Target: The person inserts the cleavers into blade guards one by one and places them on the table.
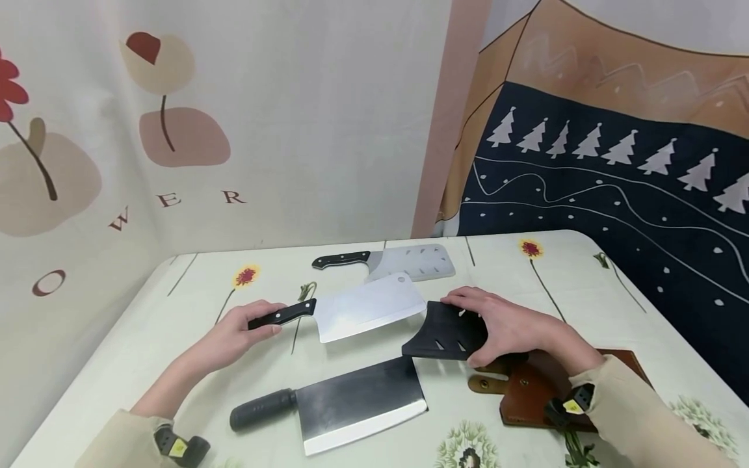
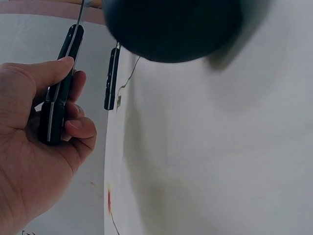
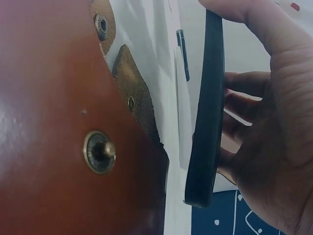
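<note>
Head cam bright w/ soft shadows; wrist cams dimmer, glare on brown leather.

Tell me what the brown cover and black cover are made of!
The brown cover looks like glossy leather, maybe imitation: it shines, and its tabs look rough like suede. The black cover seems dull plastic, from its smooth, even edge; maybe rubber.

Flowered tablecloth; pale curtain; navy cloth with 8 trees.

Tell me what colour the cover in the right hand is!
Black. The cover in the right hand shows best in the head view.
</note>
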Demonstrator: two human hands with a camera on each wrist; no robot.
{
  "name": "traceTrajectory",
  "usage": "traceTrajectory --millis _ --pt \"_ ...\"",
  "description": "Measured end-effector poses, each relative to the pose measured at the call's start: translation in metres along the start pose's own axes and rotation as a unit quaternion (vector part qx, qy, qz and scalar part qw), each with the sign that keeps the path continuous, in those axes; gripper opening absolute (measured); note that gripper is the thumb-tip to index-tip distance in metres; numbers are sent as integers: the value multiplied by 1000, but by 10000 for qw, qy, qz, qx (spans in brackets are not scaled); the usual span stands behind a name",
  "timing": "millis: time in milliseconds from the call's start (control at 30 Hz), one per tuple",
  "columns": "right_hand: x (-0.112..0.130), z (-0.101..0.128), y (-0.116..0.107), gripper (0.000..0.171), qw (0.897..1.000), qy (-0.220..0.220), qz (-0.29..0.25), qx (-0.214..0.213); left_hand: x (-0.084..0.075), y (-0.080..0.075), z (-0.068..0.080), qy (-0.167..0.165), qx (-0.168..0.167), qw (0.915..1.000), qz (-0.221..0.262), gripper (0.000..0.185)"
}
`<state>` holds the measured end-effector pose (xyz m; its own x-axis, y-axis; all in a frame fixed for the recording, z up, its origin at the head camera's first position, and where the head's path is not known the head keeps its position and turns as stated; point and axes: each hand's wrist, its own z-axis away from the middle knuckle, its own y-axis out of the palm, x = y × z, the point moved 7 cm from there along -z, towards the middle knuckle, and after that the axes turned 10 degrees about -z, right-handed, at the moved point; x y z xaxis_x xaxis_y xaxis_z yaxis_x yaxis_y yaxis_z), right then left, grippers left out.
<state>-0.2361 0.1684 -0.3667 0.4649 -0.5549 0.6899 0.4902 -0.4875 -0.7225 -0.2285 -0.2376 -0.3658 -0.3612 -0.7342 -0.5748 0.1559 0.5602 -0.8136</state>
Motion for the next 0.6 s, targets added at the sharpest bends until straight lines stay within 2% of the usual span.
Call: traceTrajectory --millis 300,600 --pt "-2 -2 0 95 9996 -76 -195 -200 4 1 2 -19 -81 10000 51 37" --pt "-3 -7 3 95 9993 -72 -298 -208 7 3 2 76 -254 9996 49 36"
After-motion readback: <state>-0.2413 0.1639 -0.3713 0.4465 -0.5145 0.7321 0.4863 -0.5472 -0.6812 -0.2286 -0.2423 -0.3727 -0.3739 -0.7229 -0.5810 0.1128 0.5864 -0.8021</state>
